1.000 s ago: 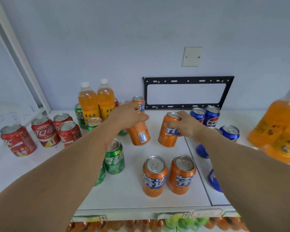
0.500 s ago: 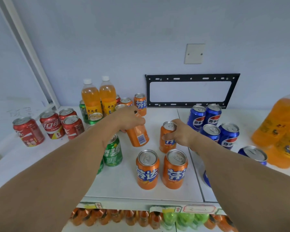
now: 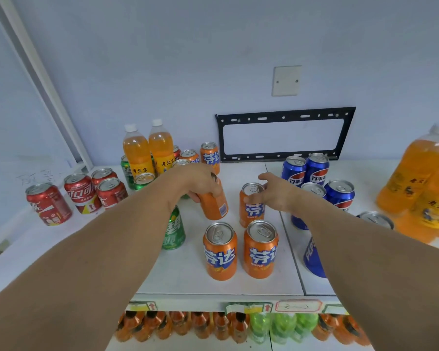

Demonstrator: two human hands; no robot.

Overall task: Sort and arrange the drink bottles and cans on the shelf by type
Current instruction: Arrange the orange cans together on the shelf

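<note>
Orange cans are gathering mid-shelf (image 3: 238, 287): the left hand (image 3: 200, 182) grips a tilted orange can (image 3: 213, 205) from above, apparently to stand it behind the front pair (image 3: 240, 250), beside the upright can (image 3: 251, 206) that the right hand (image 3: 276, 196) touches with loose, relaxed fingers. A green can (image 3: 174, 230) left of the pair and blue cans (image 3: 314, 178) to its right crowd the slot

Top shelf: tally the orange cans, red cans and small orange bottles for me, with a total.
Orange cans: 6, one held in the left hand
Red cans: 5, one mostly hidden behind the bottles
Small orange bottles: 2
Total: 13
</note>
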